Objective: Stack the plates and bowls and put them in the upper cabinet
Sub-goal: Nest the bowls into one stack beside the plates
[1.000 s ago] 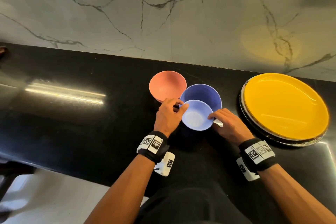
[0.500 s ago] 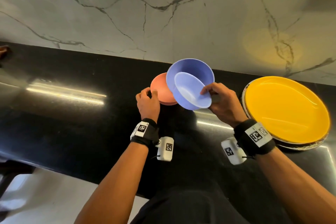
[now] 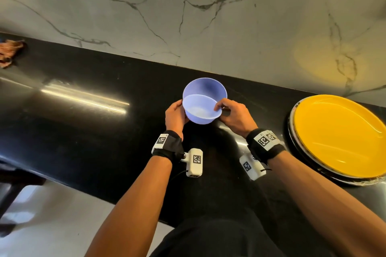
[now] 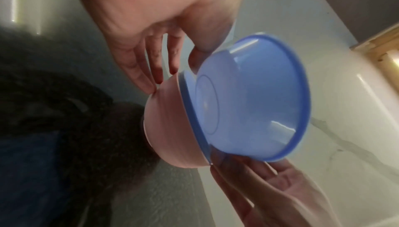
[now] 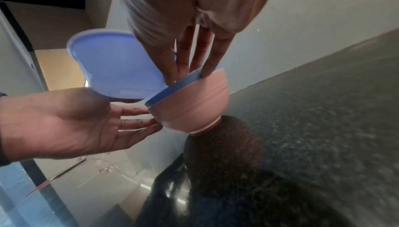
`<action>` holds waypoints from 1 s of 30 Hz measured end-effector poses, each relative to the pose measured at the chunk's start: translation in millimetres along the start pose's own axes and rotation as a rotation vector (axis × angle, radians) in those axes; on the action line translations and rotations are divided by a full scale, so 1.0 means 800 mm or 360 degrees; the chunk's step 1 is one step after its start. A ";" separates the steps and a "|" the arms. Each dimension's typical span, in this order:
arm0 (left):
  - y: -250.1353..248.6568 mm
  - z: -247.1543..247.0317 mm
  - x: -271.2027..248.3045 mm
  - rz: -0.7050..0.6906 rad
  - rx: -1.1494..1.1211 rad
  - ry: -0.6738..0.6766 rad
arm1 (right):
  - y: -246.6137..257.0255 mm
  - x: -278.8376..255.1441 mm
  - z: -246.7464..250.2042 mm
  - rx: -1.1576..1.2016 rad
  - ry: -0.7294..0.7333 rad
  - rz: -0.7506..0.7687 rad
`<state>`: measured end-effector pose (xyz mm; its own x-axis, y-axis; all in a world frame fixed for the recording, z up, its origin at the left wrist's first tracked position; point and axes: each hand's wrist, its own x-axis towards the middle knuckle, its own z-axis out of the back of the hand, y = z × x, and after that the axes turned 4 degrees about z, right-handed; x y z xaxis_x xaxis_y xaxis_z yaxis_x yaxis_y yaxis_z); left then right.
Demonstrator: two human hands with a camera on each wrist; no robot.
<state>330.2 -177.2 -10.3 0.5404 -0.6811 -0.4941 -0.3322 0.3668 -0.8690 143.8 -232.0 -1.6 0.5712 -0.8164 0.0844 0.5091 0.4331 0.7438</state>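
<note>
The left hand [image 3: 175, 115] and the right hand [image 3: 233, 116] meet over the near middle of the black surface [image 3: 83, 131], one on each side of a stack of bowls. The small light-blue bowl [image 3: 201, 110] sits tilted toward the person, resting inside the larger blue bowl [image 3: 205, 87], whose far rim rises behind it. The left wrist view shows that the larger blue bowl is itself nested in a pink bowl [image 4: 172, 128], which stands on the surface; from the head view the pink bowl is hidden under the blue ones.

The left grip is released: its straight fingers [image 5: 138, 123] lie against the pink bowl's side and the small bowl's underside. The right grip is grasping the small light-blue bowl, thumb inside the rim and fingers [image 5: 207, 56] reaching down its outer wall to the rims below.

Well apart to the right, a yellow plate [image 3: 338, 135] lies on top of a stack of other plates on the same surface. Behind everything rises a pale marble wall [image 3: 188, 16] with dark veins. At the far left edge of the surface lies a brownish, crumpled thing [image 3: 9, 52], too small to tell.
</note>
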 end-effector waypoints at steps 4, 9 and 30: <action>-0.001 -0.001 0.005 -0.0123 0.0164 0.0054 | -0.004 -0.008 0.005 0.0325 -0.0126 -0.0054; -0.005 -0.003 0.013 -0.0139 0.0424 0.0113 | 0.004 -0.007 0.021 0.0499 -0.0440 -0.0038; -0.001 -0.014 0.004 -0.0322 0.0812 0.0207 | -0.024 0.002 0.021 -0.0586 0.0040 0.0014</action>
<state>323.6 -186.6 -10.8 0.4438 -0.8305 -0.3366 0.2016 0.4585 -0.8655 124.2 -248.2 -4.6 0.5901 -0.8043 0.0701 0.6989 0.5524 0.4543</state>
